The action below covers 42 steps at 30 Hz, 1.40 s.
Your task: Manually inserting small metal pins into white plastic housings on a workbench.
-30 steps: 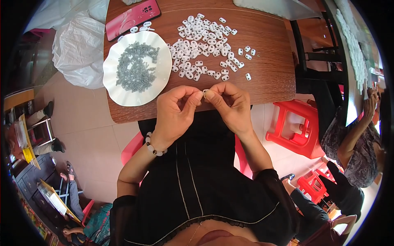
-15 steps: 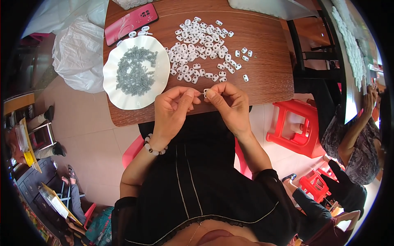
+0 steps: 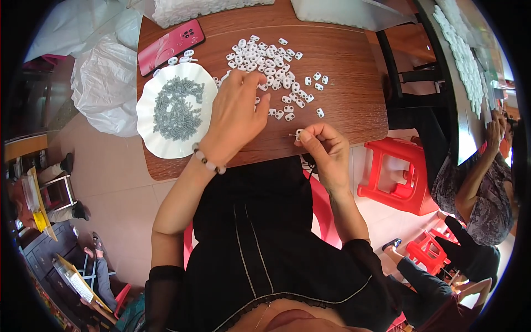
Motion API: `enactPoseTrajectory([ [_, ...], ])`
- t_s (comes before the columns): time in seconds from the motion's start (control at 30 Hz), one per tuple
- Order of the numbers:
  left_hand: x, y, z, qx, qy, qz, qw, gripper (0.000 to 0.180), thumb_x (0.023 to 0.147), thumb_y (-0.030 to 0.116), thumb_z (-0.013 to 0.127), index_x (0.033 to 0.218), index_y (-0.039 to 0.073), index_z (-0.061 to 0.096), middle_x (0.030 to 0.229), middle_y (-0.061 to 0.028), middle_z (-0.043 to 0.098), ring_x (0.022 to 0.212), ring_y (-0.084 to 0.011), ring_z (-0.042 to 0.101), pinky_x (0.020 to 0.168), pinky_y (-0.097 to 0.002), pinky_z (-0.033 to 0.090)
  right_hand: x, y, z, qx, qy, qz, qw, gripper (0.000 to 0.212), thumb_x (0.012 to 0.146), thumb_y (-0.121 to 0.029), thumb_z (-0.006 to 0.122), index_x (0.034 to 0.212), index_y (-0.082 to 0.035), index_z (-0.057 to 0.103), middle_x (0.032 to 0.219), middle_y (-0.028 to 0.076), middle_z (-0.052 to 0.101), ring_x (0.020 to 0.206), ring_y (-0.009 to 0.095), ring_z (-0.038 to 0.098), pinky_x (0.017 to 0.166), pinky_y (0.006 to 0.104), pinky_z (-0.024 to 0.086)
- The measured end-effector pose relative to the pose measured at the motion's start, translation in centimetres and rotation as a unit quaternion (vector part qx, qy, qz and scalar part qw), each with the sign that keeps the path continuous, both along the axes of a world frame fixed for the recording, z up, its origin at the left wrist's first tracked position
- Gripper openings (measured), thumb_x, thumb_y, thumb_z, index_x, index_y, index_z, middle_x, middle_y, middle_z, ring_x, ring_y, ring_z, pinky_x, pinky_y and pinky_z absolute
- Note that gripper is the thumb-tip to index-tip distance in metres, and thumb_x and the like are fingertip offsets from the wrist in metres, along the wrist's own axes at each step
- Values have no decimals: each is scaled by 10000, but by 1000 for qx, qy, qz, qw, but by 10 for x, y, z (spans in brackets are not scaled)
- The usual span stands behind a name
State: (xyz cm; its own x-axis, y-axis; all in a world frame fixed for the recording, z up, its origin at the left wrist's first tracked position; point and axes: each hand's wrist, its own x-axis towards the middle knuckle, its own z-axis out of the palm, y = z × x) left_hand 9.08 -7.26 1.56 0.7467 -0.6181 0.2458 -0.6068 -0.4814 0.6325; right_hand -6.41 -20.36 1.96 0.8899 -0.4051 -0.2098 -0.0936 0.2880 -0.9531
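My right hand [image 3: 330, 152], near the table's front edge, pinches a small white plastic piece with two holes [image 3: 299, 135] between thumb and forefinger. A thin metal spring [image 3: 292, 135] sticks out from its left side. My left hand [image 3: 239, 108], a beaded bracelet on its wrist, reaches over the near left side of the heap of similar white pieces [image 3: 271, 62]. Its thumb stands apart from the fingers, and I see nothing held; the hand covers part of the heap. Left of it, a white wavy-rimmed plate [image 3: 145, 123] holds many small grey springs [image 3: 178, 113].
A pink phone [image 3: 170, 47] lies at the table's [image 3: 348, 72] far left, with a few white pieces beside it. White containers [image 3: 348, 14] stand along the back. A white plastic bag [image 3: 105, 83] hangs at left; a red stool [image 3: 395, 177] stands at right. Other people sit nearby.
My left hand has left the right hand's side and moved forward over the white heap. The right hand, still pinching its piece, has shifted slightly right and nearer to me.
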Motion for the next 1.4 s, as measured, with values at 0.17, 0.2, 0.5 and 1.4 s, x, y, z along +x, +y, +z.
enactPoseTrajectory([
  [0.17, 17, -23, -8, 43, -38, -35, 998, 298, 796, 183, 711, 1035, 32, 616, 905, -145, 578, 783, -321, 596, 691, -419, 476, -4, -4, -3, 11, -4, -1, 1000, 86, 928, -72, 615, 886, 3, 623, 817, 14, 636, 772, 59, 572, 728, 206, 459],
  [0.2, 18, -27, -9, 60, -39, -40, 997, 311, 789, 195, 721, 1032, 31, 618, 899, -148, 576, 793, -329, 596, 696, -424, 477, -5, -5, -4, 9, 1, 0, 1000, 86, 928, -73, 616, 887, 3, 623, 816, 13, 635, 773, 59, 573, 729, 207, 459],
  [0.5, 15, -50, -21, 66, -62, -81, 993, 252, 796, 181, 713, 1001, 46, 657, 875, -155, 573, 805, -334, 598, 694, -417, 482, -5, -11, -8, 13, 6, 3, 1000, 113, 921, -118, 622, 899, -9, 635, 830, 30, 648, 778, 84, 596, 744, 223, 460],
  [1.4, 6, -45, -29, 32, -47, -81, 995, 144, 803, 157, 670, 886, 39, 665, 820, -130, 581, 851, -313, 583, 734, -405, 491, 17, -24, -10, 14, -39, -45, 998, 123, 915, -126, 621, 895, -5, 628, 813, 38, 643, 743, 76, 563, 704, 206, 422],
])
